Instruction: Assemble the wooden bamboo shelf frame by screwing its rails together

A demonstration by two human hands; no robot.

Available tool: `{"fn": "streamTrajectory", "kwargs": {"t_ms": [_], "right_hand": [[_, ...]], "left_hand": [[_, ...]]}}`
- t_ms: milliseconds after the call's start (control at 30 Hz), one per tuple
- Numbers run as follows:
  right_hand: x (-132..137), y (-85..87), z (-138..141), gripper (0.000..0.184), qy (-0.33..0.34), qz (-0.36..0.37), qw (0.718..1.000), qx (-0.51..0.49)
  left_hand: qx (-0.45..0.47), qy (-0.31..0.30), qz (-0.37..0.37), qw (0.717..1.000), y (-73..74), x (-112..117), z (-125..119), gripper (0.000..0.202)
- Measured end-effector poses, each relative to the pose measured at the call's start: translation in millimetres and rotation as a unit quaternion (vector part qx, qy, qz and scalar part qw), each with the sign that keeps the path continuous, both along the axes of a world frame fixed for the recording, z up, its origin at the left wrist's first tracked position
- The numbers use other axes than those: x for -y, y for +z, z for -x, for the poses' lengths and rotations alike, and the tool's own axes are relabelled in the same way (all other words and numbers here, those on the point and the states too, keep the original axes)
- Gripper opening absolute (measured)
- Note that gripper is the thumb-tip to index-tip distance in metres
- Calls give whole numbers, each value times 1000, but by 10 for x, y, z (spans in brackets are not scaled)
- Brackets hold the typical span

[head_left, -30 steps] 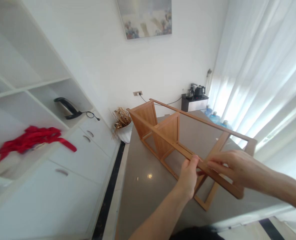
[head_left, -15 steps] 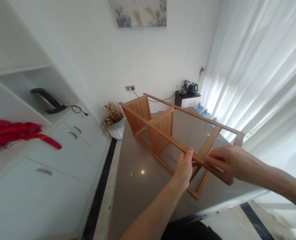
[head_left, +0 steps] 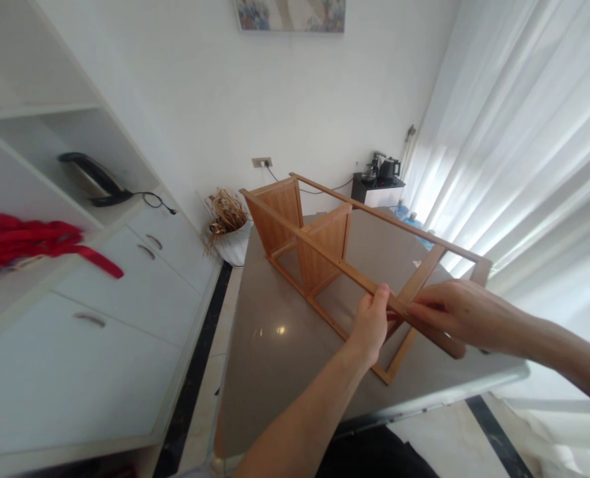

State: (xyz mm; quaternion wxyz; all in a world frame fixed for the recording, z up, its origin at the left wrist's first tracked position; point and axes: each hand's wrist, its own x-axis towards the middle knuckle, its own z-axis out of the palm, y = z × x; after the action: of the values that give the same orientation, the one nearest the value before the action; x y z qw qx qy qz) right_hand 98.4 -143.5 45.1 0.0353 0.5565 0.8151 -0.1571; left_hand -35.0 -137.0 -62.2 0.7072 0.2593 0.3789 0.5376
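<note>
A wooden shelf rack (head_left: pixel 324 255) lies on its side on a grey-topped table (head_left: pixel 269 372); two slatted shelves sit between its rails toward the far end. My left hand (head_left: pixel 370 325) is closed around the rack's upper near rail, thumb on top, just left of where a crossbar meets it. Right at that joint, my right hand (head_left: pixel 446 309) has its fingers pinched together against the rail. Whatever those fingertips hold, if anything, is too small or hidden to make out.
White cabinets (head_left: pixel 115 338) stand on the left, with an electric kettle (head_left: pixel 93 180) and red cloth (head_left: pixel 30 242) on their shelves. Beyond the table are a pot of dried plants (head_left: pixel 232 239) and a small black stand (head_left: pixel 377 189). Sheer curtains (head_left: pixel 528 133) hang at right.
The camera view has tipped slightly downward, so the background sits higher in the picture. Both hands stay at the same joint of the rack, with the right fingertips shifted slightly along it.
</note>
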Motion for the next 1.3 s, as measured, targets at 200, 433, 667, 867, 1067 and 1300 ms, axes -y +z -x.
{"fn": "streamTrajectory", "kwargs": {"t_ms": [200, 433, 667, 867, 1067, 1300], "right_hand": [[-1, 12, 25, 42, 5, -12, 1000, -5], [-36, 11, 42, 47, 21, -16, 1000, -16], [-52, -30, 30, 54, 22, -18, 999, 22], [-23, -13, 139, 50, 28, -52, 995, 80], [-112, 39, 236, 50, 35, -17, 997, 72], [-274, 6, 126, 37, 37, 65, 997, 28]], "left_hand": [[-14, 3, -14, 1000, -22, -8, -10, 37], [-8, -1, 1, 1000, 7, -3, -1, 37], [-14, -15, 14, 1000, 21, -4, 35, 40], [-20, -16, 9, 1000, -2, -36, 4, 39], [-140, -51, -71, 986, 27, 43, 182, 45], [-274, -115, -133, 945, 69, 529, 247, 39]]}}
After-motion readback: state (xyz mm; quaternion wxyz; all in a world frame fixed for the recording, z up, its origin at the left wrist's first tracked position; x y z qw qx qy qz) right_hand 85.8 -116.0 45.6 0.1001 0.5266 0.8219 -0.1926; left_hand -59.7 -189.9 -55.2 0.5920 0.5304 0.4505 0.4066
